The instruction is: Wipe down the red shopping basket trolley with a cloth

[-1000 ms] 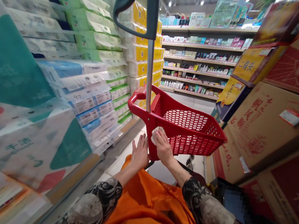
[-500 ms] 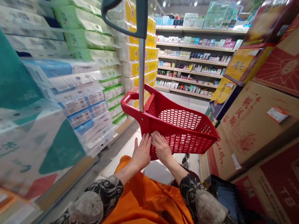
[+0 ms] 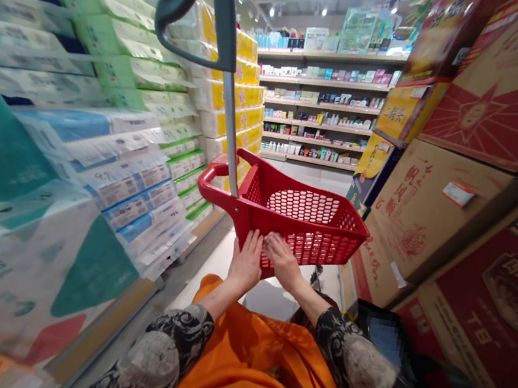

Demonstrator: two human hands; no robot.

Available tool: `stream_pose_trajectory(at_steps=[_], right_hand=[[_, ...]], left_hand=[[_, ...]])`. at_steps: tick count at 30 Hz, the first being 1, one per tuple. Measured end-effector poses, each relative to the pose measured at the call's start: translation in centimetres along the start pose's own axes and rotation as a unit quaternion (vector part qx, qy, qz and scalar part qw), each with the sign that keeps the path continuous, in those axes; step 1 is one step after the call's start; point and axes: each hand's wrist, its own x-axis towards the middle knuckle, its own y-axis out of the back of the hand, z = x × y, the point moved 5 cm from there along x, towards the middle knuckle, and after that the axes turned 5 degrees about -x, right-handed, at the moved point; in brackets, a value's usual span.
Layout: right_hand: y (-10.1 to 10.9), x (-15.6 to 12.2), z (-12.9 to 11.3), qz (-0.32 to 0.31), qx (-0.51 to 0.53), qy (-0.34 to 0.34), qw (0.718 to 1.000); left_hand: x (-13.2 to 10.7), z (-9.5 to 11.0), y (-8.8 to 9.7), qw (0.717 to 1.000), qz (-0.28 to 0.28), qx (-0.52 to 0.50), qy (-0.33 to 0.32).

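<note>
A red plastic shopping basket [image 3: 304, 218] with honeycomb-patterned holes stands in front of me in the aisle. From its left end rises a metal pole [image 3: 232, 123] topped by a dark grey loop handle [image 3: 228, 23]. My left hand [image 3: 246, 261] lies against the basket's near side, fingers stretched out. Beside it, my right hand [image 3: 281, 261] rests on the same side wall with its fingers extended, not wrapped round anything. The two hands nearly meet. Below the basket a small wheel [image 3: 316, 274] shows in part.
Stacked paper packs [image 3: 139, 167] line the left side, with yellow packs [image 3: 250, 86] farther along. Cardboard boxes [image 3: 436, 204] are piled on the right. Shelves of small goods [image 3: 323, 109] cross the far end. A dark bag [image 3: 379, 333] sits at lower right.
The view has turned slightly right, so the basket, handle and shelves appear farther left. Both hands stay against the basket's side; the left thumb lies closer to its fingers.
</note>
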Motion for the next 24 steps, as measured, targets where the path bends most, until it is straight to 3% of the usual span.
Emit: stream_pose_trajectory(at_steps=[3,5,10,12,14,17,19,22,24], right_hand=[[2.1,2.7,1.2,0.068,0.006,-0.032,0.997],[1.7,2.8,1.9,0.061,0.005,-0.047,0.997],[-2.3,-2.1,2.1,-0.042,-0.001,-0.071,0.997],[-2.2,-3.1,1.9,-0.045,0.007,-0.066,0.997],[-0.4,-2.3,2.0,-0.002,0.017,-0.071,0.997],[3.5,1.7,2.7,0.097,0.028,-0.1,0.99],[4.7,4.6,3.4,0.121,0.035,-0.121,0.985],[3.9,6.4,4.6,0.074,0.038,-0.117,0.99],[3.0,5.2,6.3,0.045,0.031,-0.119,0.991]], left_hand=[[0.8,0.3,0.8,1.0,0.013,0.008,0.007],[1.1,0.8,0.8,1.0,0.012,0.016,0.0],[0.6,2.0,-0.9,0.998,-0.001,0.035,-0.043],[0.6,2.3,-1.4,0.998,-0.005,0.037,-0.055],[0.9,2.6,-1.2,0.998,-0.003,0.034,-0.057],[2.0,2.7,0.1,0.998,0.016,0.032,-0.051],[3.0,2.7,1.5,0.998,0.039,0.035,-0.044],[4.3,2.0,3.8,0.995,0.076,0.044,-0.042],[5.0,1.0,5.2,0.993,0.097,0.053,-0.041]])
